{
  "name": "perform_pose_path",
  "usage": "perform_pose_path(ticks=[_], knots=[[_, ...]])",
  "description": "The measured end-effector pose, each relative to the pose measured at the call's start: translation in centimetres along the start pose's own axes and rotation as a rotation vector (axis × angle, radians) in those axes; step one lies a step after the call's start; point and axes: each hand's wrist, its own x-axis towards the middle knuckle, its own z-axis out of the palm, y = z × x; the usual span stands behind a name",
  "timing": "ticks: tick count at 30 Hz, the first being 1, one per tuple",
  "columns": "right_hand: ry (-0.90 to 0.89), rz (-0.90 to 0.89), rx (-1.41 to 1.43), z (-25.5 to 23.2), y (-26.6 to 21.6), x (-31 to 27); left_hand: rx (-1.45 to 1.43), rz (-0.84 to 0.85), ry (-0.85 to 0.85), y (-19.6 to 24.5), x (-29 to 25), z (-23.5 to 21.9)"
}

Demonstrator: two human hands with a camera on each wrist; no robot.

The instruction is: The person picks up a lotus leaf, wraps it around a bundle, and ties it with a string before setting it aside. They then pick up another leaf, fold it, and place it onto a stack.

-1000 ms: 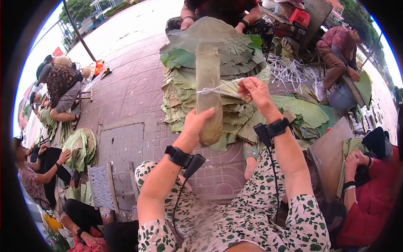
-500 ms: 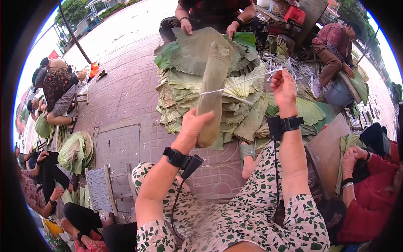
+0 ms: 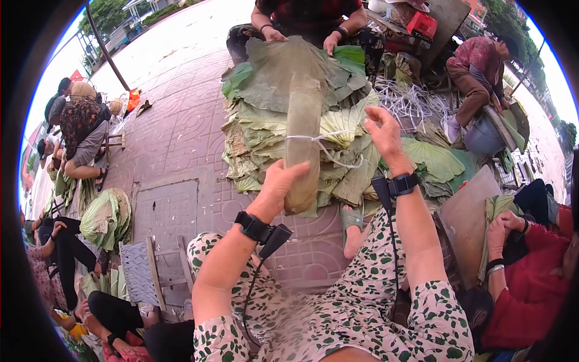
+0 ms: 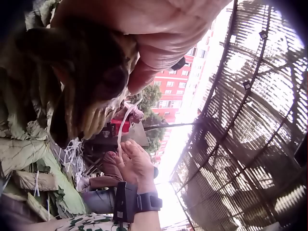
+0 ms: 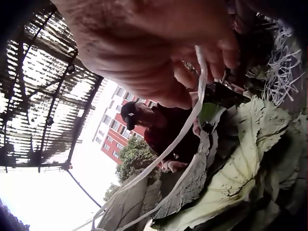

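My left hand point(image 3: 280, 188) grips the lower part of a long, flat roll of dried, lotus-like leaves point(image 3: 303, 111), its thumb across the front. White string point(image 3: 301, 138) circles the roll's middle, and a loose tail of it curves over the leaves to the right. My right hand point(image 3: 386, 140) is raised to the right of the roll, fingers bent. In the right wrist view, a white strand point(image 5: 185, 127) runs from the tie up to this hand's fingers point(image 5: 183, 96), which hold it. Behind the roll lies a large stack of dried leaves point(image 3: 253, 142).
Across the stack, a seated person point(image 3: 307, 15) has both hands at the top leaves. Shredded white strips point(image 3: 416, 102) litter the ground at right, near a blue bucket point(image 3: 482, 133). A board point(image 3: 467, 223) leans at my right; a woven stool point(image 3: 142, 271) stands left. Other people sit around.
My right hand pulled the string out taut up and to the right, then came back closer to the roll, and the string slackened. My left hand keeps its grip on the roll.
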Motion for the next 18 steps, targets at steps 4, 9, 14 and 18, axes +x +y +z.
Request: perform_pose_path(ticks=[4, 9, 14, 18], knots=[[-0.284, 0.186, 0.296, 2.0, -3.9, -0.9, 0.002, -0.038, -0.009, 0.3, -0.2, 0.8], [-0.536, 0.074, 0.259, 3.3, -4.4, -1.3, 0.014, -0.023, -0.036, 0.3, -0.2, 1.4], [-0.509, 0.036, 0.161, 3.9, -4.8, -1.4, 0.060, 0.050, -0.038, -0.3, 0.2, 1.3], [-0.394, -0.041, 0.030, 4.1, -4.0, -1.3, 0.322, 0.167, 0.021, -0.9, 0.5, 1.3]])
